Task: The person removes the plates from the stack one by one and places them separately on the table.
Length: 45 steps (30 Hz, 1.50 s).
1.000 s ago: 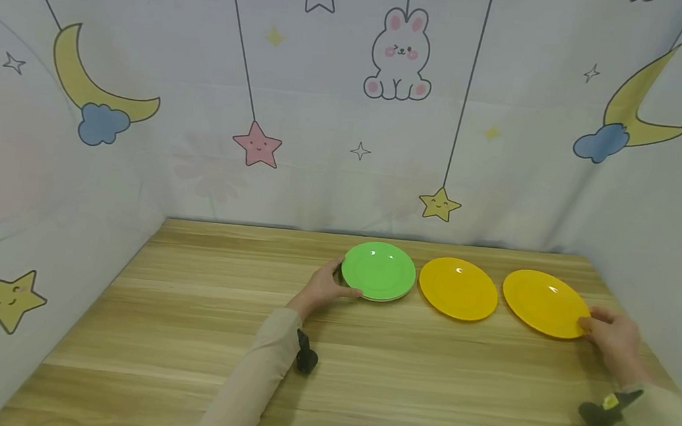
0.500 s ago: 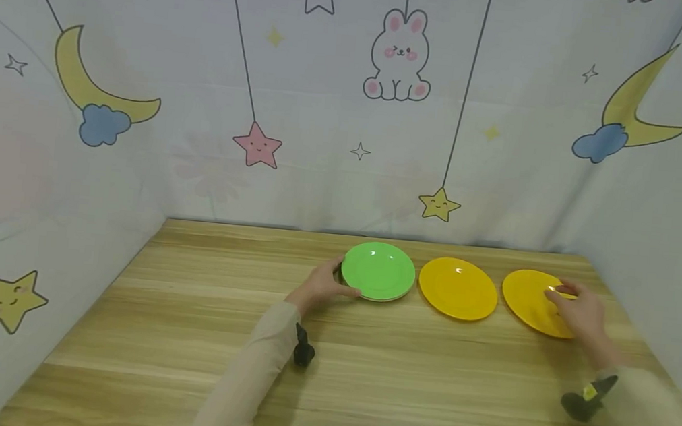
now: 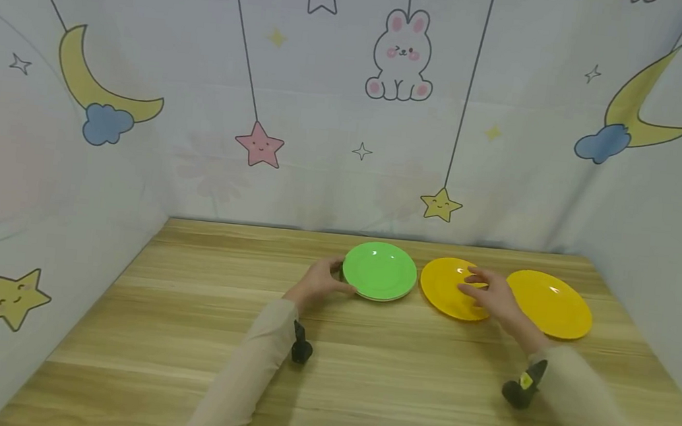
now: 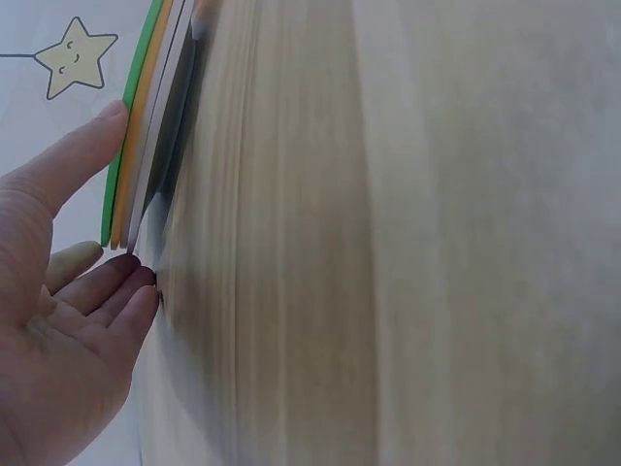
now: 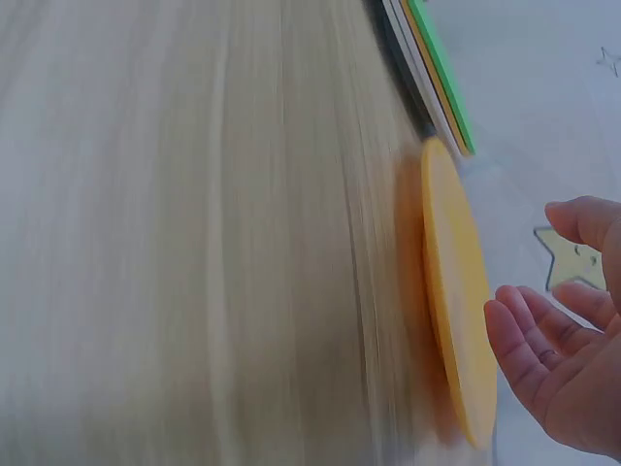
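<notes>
A round green plate (image 3: 380, 271) tops a stack near the back of the table. Seen edge-on in the left wrist view, the stack has an orange plate (image 4: 135, 146) below the green one and pale layers under that. My left hand (image 3: 318, 283) is at the stack's left side, its thumb (image 4: 97, 144) at the green rim and its loosely bent fingers (image 4: 109, 289) by the lower edge. Over the middle yellow plate (image 3: 447, 291) hovers my right hand (image 3: 494, 298), with bent, spread fingers holding nothing. Another yellow plate (image 3: 552, 306) lies to its right.
The wooden table (image 3: 387, 379) spreads in front of the plates. Behind it hangs a white curtain (image 3: 327, 90) printed with stars, moons and a rabbit, with more printed cloth along both sides.
My right hand has left the rim of the rightmost yellow plate and moved left over the middle one. My left hand has shifted only slightly left; the plates stay where they were.
</notes>
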{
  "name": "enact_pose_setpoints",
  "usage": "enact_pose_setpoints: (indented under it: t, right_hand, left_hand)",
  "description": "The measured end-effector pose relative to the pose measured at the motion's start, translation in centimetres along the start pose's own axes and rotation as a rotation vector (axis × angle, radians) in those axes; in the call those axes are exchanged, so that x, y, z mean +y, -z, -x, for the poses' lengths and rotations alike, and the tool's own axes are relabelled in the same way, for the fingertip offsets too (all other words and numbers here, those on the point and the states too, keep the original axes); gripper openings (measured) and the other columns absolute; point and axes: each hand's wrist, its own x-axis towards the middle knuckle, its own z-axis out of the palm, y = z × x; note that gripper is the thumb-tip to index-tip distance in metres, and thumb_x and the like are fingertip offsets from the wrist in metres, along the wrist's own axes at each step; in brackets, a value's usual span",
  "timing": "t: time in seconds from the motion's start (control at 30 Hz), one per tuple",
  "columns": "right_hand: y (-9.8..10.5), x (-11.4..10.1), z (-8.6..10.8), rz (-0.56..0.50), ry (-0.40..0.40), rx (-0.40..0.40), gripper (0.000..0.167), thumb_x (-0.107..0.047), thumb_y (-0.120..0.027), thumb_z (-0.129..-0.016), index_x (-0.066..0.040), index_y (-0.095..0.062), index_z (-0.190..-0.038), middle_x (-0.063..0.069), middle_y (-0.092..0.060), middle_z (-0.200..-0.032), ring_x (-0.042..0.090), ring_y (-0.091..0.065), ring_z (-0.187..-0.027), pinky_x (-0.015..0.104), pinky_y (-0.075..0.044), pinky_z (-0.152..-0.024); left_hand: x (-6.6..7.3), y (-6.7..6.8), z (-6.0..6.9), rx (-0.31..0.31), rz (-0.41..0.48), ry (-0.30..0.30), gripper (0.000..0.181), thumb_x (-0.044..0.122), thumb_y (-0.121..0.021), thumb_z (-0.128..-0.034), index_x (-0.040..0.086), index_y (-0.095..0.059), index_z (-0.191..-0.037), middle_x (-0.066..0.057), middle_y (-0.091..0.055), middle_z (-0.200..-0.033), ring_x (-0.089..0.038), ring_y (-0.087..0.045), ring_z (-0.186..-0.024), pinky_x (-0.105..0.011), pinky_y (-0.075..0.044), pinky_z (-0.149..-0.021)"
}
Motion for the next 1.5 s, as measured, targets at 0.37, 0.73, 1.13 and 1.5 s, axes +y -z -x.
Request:
enact_pose_setpoints:
  t: [0.37, 0.73, 1.13, 1.5]
  right_hand:
    - [-3.3, -1.7, -1.9, -0.044, -0.058, -0.024, 0.064, -0.029, -0.061, -0.087, 0.006, -0.035, -0.135, 0.025, -0.051, -0.118, 0.033, -0.055, -0.102, 0.034, -0.054, -0.076]
    - [-5.7, -2.9, -2.9, -0.087, -0.06, -0.02, 0.058, -0.019, -0.06, -0.088, 0.007, -0.037, -0.133, 0.025, -0.052, -0.117, 0.034, -0.053, -0.103, 0.032, -0.054, -0.074]
    - [-7.6, -4.0, -4.2, 0.062, -0.021, 0.022, 0.054, -0.022, -0.065, -0.083, 0.007, -0.047, -0.125, 0.024, -0.053, -0.118, 0.032, -0.054, -0.1, 0.036, -0.051, -0.078]
    - [-8.8, -4.9, -5.1, 0.168, -0.081, 0.109, 0.055, -0.024, -0.069, -0.08, 0.011, -0.052, -0.118, 0.026, -0.055, -0.113, 0.03, -0.053, -0.092, 0.039, -0.048, -0.08]
  left_hand:
    - [-0.4, -0.1, -0.1, 0.004, 0.012, -0.01, 0.078, 0.017, -0.081, -0.0671, 0.002, -0.042, -0.133, -0.012, -0.042, -0.137, -0.024, -0.038, -0.127, -0.034, -0.03, -0.106]
    - [-0.7, -0.1, 0.1, 0.004, 0.032, -0.02, 0.079, 0.016, -0.08, -0.0679, -0.001, -0.04, -0.134, -0.015, -0.041, -0.138, -0.027, -0.038, -0.127, -0.035, -0.03, -0.106]
    - [-0.8, -0.2, -0.1, 0.004, 0.045, -0.013, 0.079, 0.016, -0.08, -0.0677, -0.001, -0.04, -0.134, -0.015, -0.042, -0.136, -0.026, -0.04, -0.125, -0.034, -0.033, -0.104]
    - [-0.5, -0.3, 0.0, 0.012, 0.054, -0.015, 0.078, 0.015, -0.08, -0.0671, 0.003, -0.042, -0.133, -0.012, -0.044, -0.136, -0.024, -0.04, -0.125, -0.033, -0.031, -0.105]
